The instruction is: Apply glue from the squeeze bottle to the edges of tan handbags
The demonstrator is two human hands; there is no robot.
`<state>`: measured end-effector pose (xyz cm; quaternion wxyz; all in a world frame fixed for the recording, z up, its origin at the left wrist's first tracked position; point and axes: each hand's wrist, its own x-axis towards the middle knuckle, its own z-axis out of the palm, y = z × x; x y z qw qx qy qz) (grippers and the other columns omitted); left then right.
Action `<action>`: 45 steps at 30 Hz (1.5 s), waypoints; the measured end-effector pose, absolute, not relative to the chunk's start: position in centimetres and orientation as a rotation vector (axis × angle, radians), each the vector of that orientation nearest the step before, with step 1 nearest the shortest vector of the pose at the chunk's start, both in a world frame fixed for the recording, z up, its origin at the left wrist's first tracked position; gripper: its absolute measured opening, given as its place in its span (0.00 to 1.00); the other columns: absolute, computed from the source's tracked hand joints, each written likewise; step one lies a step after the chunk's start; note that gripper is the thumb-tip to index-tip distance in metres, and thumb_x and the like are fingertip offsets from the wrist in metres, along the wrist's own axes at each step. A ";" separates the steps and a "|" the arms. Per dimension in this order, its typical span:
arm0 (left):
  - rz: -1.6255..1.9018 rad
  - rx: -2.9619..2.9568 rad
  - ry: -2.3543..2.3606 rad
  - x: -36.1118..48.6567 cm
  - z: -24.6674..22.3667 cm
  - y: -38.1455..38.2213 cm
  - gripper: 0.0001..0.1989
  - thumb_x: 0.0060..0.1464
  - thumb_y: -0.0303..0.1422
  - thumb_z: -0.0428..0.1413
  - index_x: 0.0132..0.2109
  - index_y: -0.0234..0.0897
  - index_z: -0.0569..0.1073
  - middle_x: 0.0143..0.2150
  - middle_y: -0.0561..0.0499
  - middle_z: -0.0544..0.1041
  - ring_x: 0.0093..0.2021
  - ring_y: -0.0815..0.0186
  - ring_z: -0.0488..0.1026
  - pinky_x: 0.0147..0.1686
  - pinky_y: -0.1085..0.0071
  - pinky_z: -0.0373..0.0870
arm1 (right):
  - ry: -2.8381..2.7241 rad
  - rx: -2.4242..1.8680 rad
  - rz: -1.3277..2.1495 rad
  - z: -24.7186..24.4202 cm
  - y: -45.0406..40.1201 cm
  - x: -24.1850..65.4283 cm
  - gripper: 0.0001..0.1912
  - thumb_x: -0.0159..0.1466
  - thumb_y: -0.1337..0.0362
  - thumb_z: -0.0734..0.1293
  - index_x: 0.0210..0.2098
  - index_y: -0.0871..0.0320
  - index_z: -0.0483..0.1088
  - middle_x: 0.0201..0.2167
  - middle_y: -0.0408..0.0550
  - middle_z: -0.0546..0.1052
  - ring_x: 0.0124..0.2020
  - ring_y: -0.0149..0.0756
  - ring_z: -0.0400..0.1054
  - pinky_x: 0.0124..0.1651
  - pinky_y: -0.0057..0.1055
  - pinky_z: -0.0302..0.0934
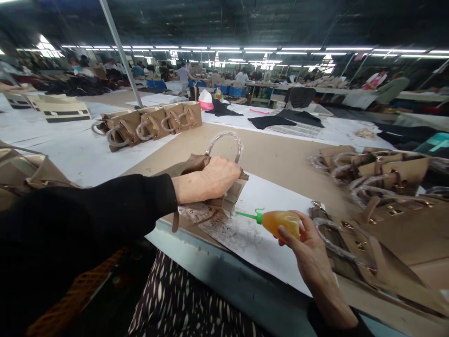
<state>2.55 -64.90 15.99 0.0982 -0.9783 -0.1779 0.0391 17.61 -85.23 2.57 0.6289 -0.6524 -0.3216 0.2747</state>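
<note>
A tan handbag point(229, 195) with a plastic-wrapped handle point(224, 135) lies near the table's front edge. My left hand point(219, 177) is closed on the bag's upper part, its fingertips hidden behind the knuckles. To the right, my right hand point(308, 248) is wrapped round a soft bottle of amber liquid point(282, 223) with a green cap. The bottle's thin green nozzle point(245, 214) points left, close to the bag's side. Under both lies a white sheet point(270, 255) with dark smudges.
More tan bags stand in a row point(154, 122) at the back left, and others crowd the right side point(396, 224). A metal pole point(121, 54) rises behind the row. Black pieces point(271, 120) lie farther back. Several people are at distant tables.
</note>
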 end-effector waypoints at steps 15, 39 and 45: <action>0.195 -2.784 -0.388 0.7 15.5 -65.9 0.11 0.47 0.20 0.54 0.40 0.26 0.73 0.40 0.36 0.76 0.41 0.52 0.74 0.39 0.60 0.70 | -0.876 -1.623 0.392 -0.8 -80.7 17.7 0.30 0.57 0.46 0.72 0.53 0.54 0.64 0.45 0.50 0.71 0.39 0.47 0.67 0.40 0.43 0.66; 0.050 -2.768 -0.457 -3.5 12.0 -68.5 0.12 0.56 0.25 0.50 0.46 0.26 0.71 0.43 0.38 0.73 0.42 0.55 0.69 0.40 0.61 0.66 | -0.813 -1.524 0.669 -1.4 -82.2 17.2 0.28 0.55 0.49 0.75 0.50 0.54 0.66 0.37 0.47 0.74 0.32 0.43 0.67 0.29 0.35 0.67; 0.038 -2.756 -0.471 -3.9 11.7 -68.7 0.11 0.56 0.25 0.50 0.46 0.28 0.71 0.43 0.39 0.73 0.42 0.57 0.68 0.40 0.62 0.65 | -0.769 -1.510 0.709 -1.4 -82.4 17.4 0.27 0.55 0.50 0.76 0.48 0.55 0.67 0.35 0.46 0.74 0.31 0.42 0.67 0.27 0.34 0.66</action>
